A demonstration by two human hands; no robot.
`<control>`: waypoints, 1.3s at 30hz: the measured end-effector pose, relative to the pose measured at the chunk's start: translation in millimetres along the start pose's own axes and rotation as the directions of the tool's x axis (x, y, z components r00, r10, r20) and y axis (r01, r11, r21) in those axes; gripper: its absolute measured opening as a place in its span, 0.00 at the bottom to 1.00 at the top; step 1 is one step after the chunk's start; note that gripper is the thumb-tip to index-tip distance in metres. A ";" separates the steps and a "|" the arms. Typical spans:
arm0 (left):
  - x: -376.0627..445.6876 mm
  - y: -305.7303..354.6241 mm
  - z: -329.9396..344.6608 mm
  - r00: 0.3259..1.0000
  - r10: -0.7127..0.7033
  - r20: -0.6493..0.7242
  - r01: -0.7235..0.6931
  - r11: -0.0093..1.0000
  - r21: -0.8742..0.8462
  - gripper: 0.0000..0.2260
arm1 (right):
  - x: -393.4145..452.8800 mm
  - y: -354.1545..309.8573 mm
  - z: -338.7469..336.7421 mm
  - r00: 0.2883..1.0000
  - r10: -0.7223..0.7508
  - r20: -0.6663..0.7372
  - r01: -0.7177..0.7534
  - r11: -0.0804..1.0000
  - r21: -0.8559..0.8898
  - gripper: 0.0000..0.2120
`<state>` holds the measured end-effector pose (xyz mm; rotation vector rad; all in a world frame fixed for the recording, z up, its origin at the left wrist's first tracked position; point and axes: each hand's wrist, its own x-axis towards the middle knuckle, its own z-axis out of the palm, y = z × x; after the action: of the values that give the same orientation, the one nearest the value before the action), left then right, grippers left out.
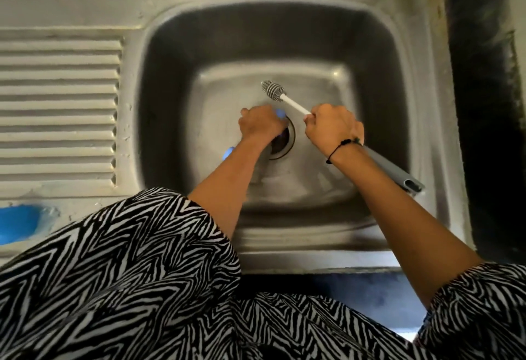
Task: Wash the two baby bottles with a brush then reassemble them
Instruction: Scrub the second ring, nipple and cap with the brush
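Brush [273, 90] held in right hand [333, 129] | left hand [260, 123] grips blue item [280, 113] over drain | advice: steady it, scrub slowly.

Dull brushed-metal sink [136, 12]; smooth plastic brush [293, 103]; patterned cloth sleeves [128, 260].

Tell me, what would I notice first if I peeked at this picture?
Probably the right hand over the middle of the steel sink, gripping a bottle brush whose striped grey head points up and away. Next to it, the left hand reaches down by the drain, curled around something pale blue that is mostly hidden. Zebra-striped sleeves fill the bottom of the view.
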<state>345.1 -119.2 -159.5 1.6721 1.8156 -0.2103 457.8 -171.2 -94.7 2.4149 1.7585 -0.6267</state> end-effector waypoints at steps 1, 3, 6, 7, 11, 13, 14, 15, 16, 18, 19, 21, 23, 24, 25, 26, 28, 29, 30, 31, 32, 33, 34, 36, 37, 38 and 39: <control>2.4 -1.4 -5.6 0.998 -0.059 0.005 0.059 0.983 -0.171 0.17 | -1.1 -0.6 -1.6 1.000 -0.002 -0.006 0.002 1.000 0.010 0.16; 5.5 -4.6 -16.9 0.983 -0.169 0.079 0.182 0.782 -0.597 0.19 | -3.0 -1.8 -5.9 1.000 -0.006 -0.020 0.006 1.000 0.030 0.15; -6.0 -14.7 -32.8 0.939 -0.209 0.272 0.310 0.179 -0.934 0.10 | -9.8 -5.2 -14.0 0.998 -0.034 -0.043 0.037 0.997 0.062 0.15; -10.2 -20.1 -36.3 0.926 -0.191 0.325 0.334 0.011 -0.943 0.09 | -12.6 -6.4 -17.0 0.998 -0.047 -0.049 0.050 0.996 0.072 0.15; -18.7 -42.7 -44.9 0.915 -0.136 0.380 0.258 -0.527 -0.810 0.09 | -30.3 -13.3 -28.4 0.988 -0.122 -0.091 0.130 0.988 0.079 0.14; -28.4 -46.7 -50.7 0.911 -0.152 0.384 0.213 -0.624 -0.752 0.10 | -39.8 -16.2 -32.9 0.983 -0.147 -0.105 0.155 0.986 0.064 0.13; -34.9 -48.7 -53.4 0.925 -0.147 0.351 0.185 -0.632 -0.753 0.09 | -45.9 -17.6 -34.8 0.980 -0.165 -0.111 0.171 0.984 0.053 0.13; -39.2 -50.4 -54.2 0.940 -0.152 0.306 0.155 -0.609 -0.778 0.08 | -51.9 -19.1 -35.7 0.976 -0.185 -0.114 0.191 0.981 0.039 0.13; -45.6 -50.9 -57.5 0.955 -0.156 0.251 0.126 -0.551 -0.825 0.07 | -58.4 -21.2 -36.9 0.971 -0.213 -0.113 0.216 0.976 0.017 0.13; -56.4 -44.6 -62.6 0.974 -0.138 0.182 0.097 -0.472 -0.876 0.04 | -69.8 -27.5 -39.4 0.958 -0.269 -0.100 0.265 0.963 -0.058 0.14; -63.4 -39.0 -66.6 0.974 -0.117 0.192 0.111 -0.494 -0.862 0.04 | -75.5 -31.2 -41.1 0.953 -0.286 -0.100 0.278 0.956 -0.092 0.14; -73.8 -29.2 -70.2 0.984 -0.059 0.171 0.120 -0.491 -0.863 0.05 | -82.6 -36.8 -46.1 0.952 -0.286 -0.109 0.274 0.955 -0.110 0.14; -83.0 -25.9 -72.9 0.993 -0.010 0.120 0.099 -0.496 -0.862 0.05 | -83.3 -39.5 -52.6 0.957 -0.268 -0.111 0.266 0.963 -0.037 0.14; -85.4 -27.8 -73.7 0.996 0.034 0.084 0.090 -0.505 -0.859 0.06 | -83.5 -40.1 -56.1 0.955 -0.279 -0.098 0.282 0.959 0.016 0.14; -89.9 -30.8 -74.9 0.996 0.061 0.058 0.081 -0.529 -0.845 0.06 | -84.0 -41.8 -59.2 0.949 -0.307 -0.072 0.311 0.948 0.066 0.13; -95.7 -33.6 -77.2 0.996 0.091 0.021 0.069 -0.567 -0.820 0.06 | -85.9 -44.1 -62.1 0.938 -0.344 -0.044 0.347 0.932 0.103 0.13; -100.3 -36.9 -80.8 0.996 0.068 -0.055 0.004 -0.668 -0.744 0.02 | -93.1 -50.4 -64.4 0.916 -0.402 0.001 0.397 0.905 0.155 0.13; -103.0 -37.4 -81.9 0.997 0.035 -0.076 -0.030 -0.702 -0.712 0.05 | -98.3 -53.5 -63.9 0.911 -0.413 0.010 0.407 0.901 0.152 0.13; -105.7 -38.3 -81.9 0.996 0.006 -0.089 -0.059 -0.704 -0.708 0.07 | -103.2 -56.1 -62.4 0.909 -0.416 0.014 0.412 0.904 0.113 0.13; -107.0 -39.8 -81.2 0.994 -0.038 -0.100 -0.100 -0.665 -0.740 0.07 | -107.7 -58.2 -59.9 0.913 -0.408 0.015 0.407 0.912 0.044 0.12; -107.7 -41.7 -81.1 0.991 -0.077 -0.108 -0.132 -0.616 -0.776 0.05 | -111.8 -59.4 -57.5 0.917 -0.400 0.008 0.400 0.916 -0.037 0.12; -109.2 -41.5 -81.9 0.986 -0.112 -0.122 -0.164 -0.573 -0.803 0.03 | -114.7 -60.0 -55.4 0.918 -0.396 -0.009 0.392 0.913 -0.112 0.12; -108.3 -41.2 -83.0 0.981 -0.145 -0.127 -0.187 -0.544 -0.818 0.06 | -117.8 -60.9 -54.4 0.916 -0.401 -0.034 0.388 0.903 -0.184 0.12; -113.1 -37.9 -90.5 0.976 -0.177 -0.127 -0.200 -0.505 -0.840 0.06 | -121.1 -63.0 -54.0 0.903 -0.421 -0.084 0.380 0.875 -0.299 0.13; -114.8 -35.4 -95.0 0.976 -0.183 -0.118 -0.195 -0.496 -0.846 0.04 | -121.3 -64.6 -55.5 0.901 -0.422 -0.101 0.371 0.870 -0.325 0.13; -116.8 -33.6 -98.6 0.976 -0.186 -0.110 -0.191 -0.500 -0.845 0.03 | -121.0 -66.0 -58.0 0.906 -0.411 -0.099 0.360 0.874 -0.326 0.12; -116.6 -32.7 -100.9 0.976 -0.183 -0.116 -0.194 -0.502 -0.843 0.06 | -121.1 -67.1 -62.4 0.919 -0.384 -0.086 0.347 0.895 -0.281 0.11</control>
<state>276.1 -168.7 -26.7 0.0934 1.0028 1.4449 381.8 -237.6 18.7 2.0103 2.2216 -0.2319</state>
